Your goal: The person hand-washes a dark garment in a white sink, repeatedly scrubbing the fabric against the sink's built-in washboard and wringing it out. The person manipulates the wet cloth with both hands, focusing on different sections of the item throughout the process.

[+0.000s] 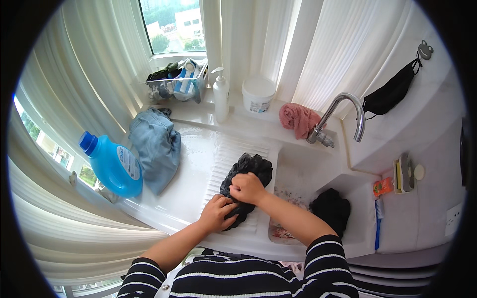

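Observation:
A bunched wet-looking black cloth (254, 166) lies on the ridged washboard (215, 171) built into the white sink counter. My right hand (249, 188) is closed in a fist on the middle of the cloth, gripping some of it. Below and to its left, my left hand (216, 213) has its fingers curled over the near end of the cloth, holding it against the ridges. Folds of the cloth hide my fingertips in part. Just to the right, another black cloth (332, 211) rests in the sink basin (300, 166), crumpled against its right side.
A chrome faucet (348, 102) arches beside the basin, near a pink towel (298, 119). Left stand a blue detergent bottle (112, 166) and a pale blue garment (155, 149). Behind are a pump bottle (221, 97), a white tub (258, 94) and a filled basket (181, 84). A blue brush (378, 223) hangs right.

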`<state>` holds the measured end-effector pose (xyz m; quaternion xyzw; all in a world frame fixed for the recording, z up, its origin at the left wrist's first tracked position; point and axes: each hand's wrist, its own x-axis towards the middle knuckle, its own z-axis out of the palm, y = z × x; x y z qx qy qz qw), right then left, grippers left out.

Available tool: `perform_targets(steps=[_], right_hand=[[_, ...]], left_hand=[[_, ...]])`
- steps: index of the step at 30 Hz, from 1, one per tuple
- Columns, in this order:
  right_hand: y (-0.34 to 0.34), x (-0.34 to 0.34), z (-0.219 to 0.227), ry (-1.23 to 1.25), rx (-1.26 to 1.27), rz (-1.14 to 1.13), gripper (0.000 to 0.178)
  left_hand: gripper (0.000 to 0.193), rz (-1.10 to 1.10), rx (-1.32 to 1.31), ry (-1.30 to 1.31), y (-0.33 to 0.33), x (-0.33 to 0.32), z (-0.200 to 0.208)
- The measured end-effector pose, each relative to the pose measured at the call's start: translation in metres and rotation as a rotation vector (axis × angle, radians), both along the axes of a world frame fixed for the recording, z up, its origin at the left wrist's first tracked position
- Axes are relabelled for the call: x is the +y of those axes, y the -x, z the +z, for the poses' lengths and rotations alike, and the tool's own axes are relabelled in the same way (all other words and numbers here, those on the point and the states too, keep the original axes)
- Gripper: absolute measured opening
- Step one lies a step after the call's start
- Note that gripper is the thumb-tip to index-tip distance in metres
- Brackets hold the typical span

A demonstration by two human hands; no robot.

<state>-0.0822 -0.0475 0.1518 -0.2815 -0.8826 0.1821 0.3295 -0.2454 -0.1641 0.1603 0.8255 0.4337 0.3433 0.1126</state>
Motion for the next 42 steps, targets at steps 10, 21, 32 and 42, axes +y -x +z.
perform_targets(steps=[10, 21, 32, 42], right_hand=[[-0.017, 0.073, 0.02, -0.13, -0.096, -0.663, 0.075], [-0.034, -0.059, 0.05, 0.68, -0.247, -0.334, 0.039], [-0.052, -0.074, 0.044, 0.666, -0.363, -0.274, 0.048], [-0.069, -0.097, 0.012, 0.417, -0.124, -0.452, 0.032]], left_hand=[[0.041, 0.126, 0.072, 0.105, -0.01, -0.005, 0.029], [0.028, 0.197, 0.202, 0.035, 0.024, 0.138, 0.05], [0.054, 0.666, 0.289, 0.456, -0.042, 0.201, 0.027], [0.038, -0.056, 0.265, 0.048, -0.044, 0.089, 0.026]])
